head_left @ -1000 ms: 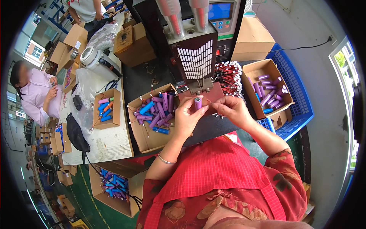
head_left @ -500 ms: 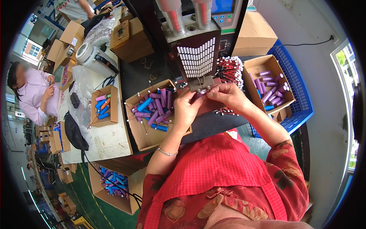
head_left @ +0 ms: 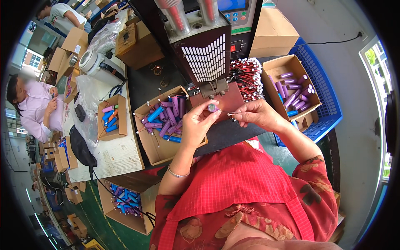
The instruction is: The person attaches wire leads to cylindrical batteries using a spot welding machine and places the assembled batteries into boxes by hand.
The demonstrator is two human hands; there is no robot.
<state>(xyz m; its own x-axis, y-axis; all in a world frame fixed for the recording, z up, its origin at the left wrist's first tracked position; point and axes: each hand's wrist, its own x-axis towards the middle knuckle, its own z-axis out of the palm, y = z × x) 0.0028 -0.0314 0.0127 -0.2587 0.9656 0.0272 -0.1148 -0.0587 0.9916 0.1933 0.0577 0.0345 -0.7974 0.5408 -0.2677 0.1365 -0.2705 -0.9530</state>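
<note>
My left hand [head_left: 195, 127] grips a purple cylindrical battery cell [head_left: 213, 108], one end facing up between thumb and fingers. Close to its right, my right hand [head_left: 260, 116] pinches a thin wire lead [head_left: 231, 113] that runs toward the cell. Whether the lead is joined to the cell is too small to tell. Both hands are just in front of the paired electrodes [head_left: 214, 86] of a dark bench welding machine [head_left: 177, 34], above the edge of its reddish-brown plate [head_left: 233, 96].
Left of my hands stands an open carton [head_left: 156, 155] of purple and blue cells with leads. A heap of red-and-black wire leads [head_left: 246, 79] lies right of the machine. Farther right, another cell carton [head_left: 283, 62] rests on a blue basket [head_left: 331, 109]. A co-worker [head_left: 36, 102] sits far left.
Both hands have come away from the electrodes toward me. My right hand has moved apart from the left, and the cell's end and the wire lead now show between them.
</note>
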